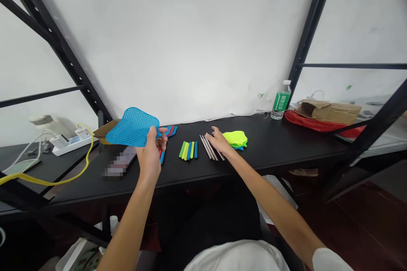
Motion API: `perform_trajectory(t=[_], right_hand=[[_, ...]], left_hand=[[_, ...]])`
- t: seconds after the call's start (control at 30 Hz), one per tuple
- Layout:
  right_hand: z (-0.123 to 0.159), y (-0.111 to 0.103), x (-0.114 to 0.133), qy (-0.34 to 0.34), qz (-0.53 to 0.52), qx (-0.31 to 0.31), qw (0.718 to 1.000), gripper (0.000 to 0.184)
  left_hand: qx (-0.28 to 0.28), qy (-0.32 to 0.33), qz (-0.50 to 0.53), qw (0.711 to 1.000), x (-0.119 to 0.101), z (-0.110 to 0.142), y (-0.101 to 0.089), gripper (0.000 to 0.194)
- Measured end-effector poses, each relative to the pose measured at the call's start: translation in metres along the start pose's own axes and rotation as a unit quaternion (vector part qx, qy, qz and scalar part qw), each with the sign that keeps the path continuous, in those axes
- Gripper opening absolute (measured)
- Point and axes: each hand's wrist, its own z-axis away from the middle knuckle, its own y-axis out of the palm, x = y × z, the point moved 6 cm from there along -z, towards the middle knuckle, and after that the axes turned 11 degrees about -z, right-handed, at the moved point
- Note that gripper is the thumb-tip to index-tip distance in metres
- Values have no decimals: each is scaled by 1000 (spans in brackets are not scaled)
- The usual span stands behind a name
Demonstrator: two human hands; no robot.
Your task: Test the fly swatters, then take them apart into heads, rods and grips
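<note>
A blue perforated fly swatter head [132,129] is raised above the left part of the black table, pinched at its narrow end between the thumb and fingers of my left hand [151,146]. My right hand [219,142] is over the right side of a row of thin metal rods [208,148], fingers apart; contact with them is hard to make out. Left of the rods lie several green, yellow and blue handle tubes [188,150]. A stack of yellow-green swatter heads [235,138], with blue beneath, sits just right of my right hand. Red and blue pieces [172,130] lie partly hidden behind my left hand.
A phone [122,163] and an open cardboard box [110,129] are at the left, near a power strip [71,144] and yellow cable [85,161]. A water bottle [281,100] stands by the wall at right. Black metal posts [310,21] flank the table.
</note>
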Motion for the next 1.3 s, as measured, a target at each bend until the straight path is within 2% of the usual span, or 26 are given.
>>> perform_trajectory(t=[0.2,0.27,0.3,0.37,0.47,0.5,0.57,0.63,0.73,0.8,0.87,0.93,1.0,1.13,1.3], right_hand=[[7,-4,2,-19,-1,-20,1000,68],[16,-6,11,-38,-44,-21,998,59],[22,-5,17,-48,-86,-3,995,55],[37,2,31,-58,-196,75,976,51],[60,10,51,-65,-301,187,933,59],[65,9,55,-77,-304,202,928,63],[65,-3,56,-97,-286,187,935,67],[56,-29,47,-107,-256,118,953,65],[35,-87,23,-122,-151,-14,981,61],[23,-119,4,-97,-35,-52,993,57],[14,-140,-16,-52,58,-50,996,48],[9,-150,-27,-29,135,-37,990,40],[9,-151,-31,-28,200,-37,979,35],[11,-145,-29,-21,285,-44,957,33],[16,-145,-23,-26,305,-51,951,33]], left_hand=[[43,-15,-41,998,8,3,4,31],[83,-30,-60,994,14,8,12,33],[121,-42,-76,989,17,12,19,35],[218,-65,-116,967,25,24,35,38],[337,-70,-155,926,33,49,59,39],[359,-63,-164,917,34,56,64,40],[380,-38,-198,903,36,62,70,42],[368,-1,-272,889,36,58,67,45],[282,51,-450,846,35,32,41,41],[203,57,-580,787,39,11,13,37],[158,26,-676,719,50,-5,-14,35],[172,-23,-725,666,67,-13,-34,33],[185,-59,-744,639,80,-14,-44,34],[181,-67,-765,614,88,-7,-41,38],[189,-78,-779,593,92,-4,-34,38]])
